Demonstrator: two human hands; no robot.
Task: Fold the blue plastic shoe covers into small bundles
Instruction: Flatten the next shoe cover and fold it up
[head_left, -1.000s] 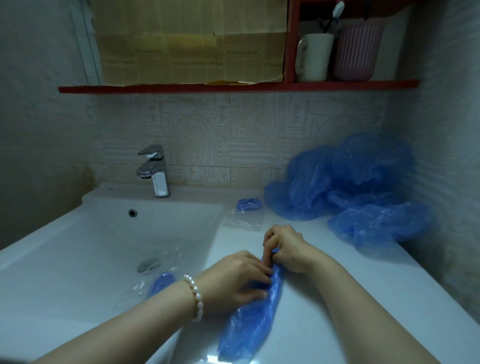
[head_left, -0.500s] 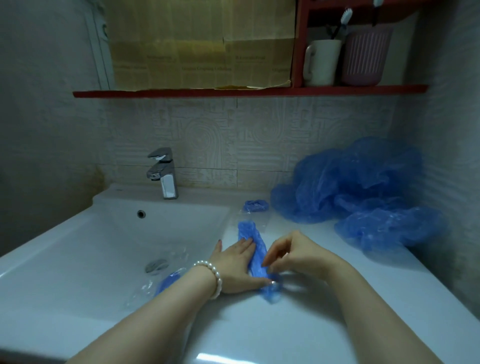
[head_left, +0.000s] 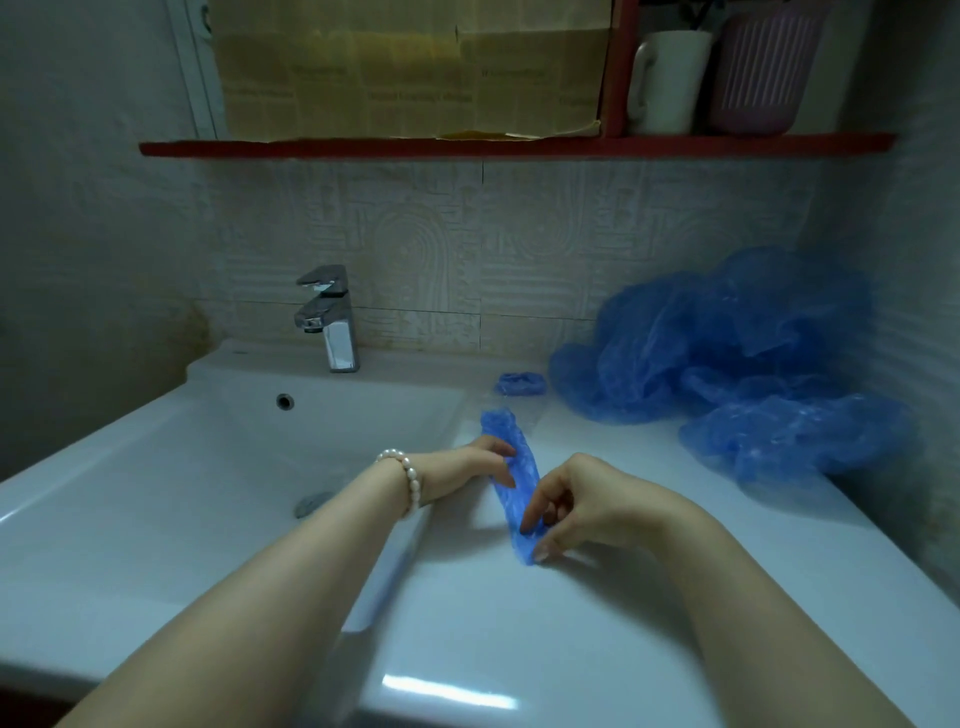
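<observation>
The white mug (head_left: 667, 78) and pink ribbed cup (head_left: 763, 73) on the red shelf (head_left: 363, 148) are cropped by the top edge.

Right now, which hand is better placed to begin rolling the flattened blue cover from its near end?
The right hand: its fingertips already pinch the near end of the blue cover. The left hand rests against the middle of the strip, better for steadying it.

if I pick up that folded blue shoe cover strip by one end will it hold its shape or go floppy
Probably floppy: the folded strip is thin crinkled plastic, like the loose pile puffed up beside it. It looks very light, so it may spring open once the left hand and right hand let go.
</observation>
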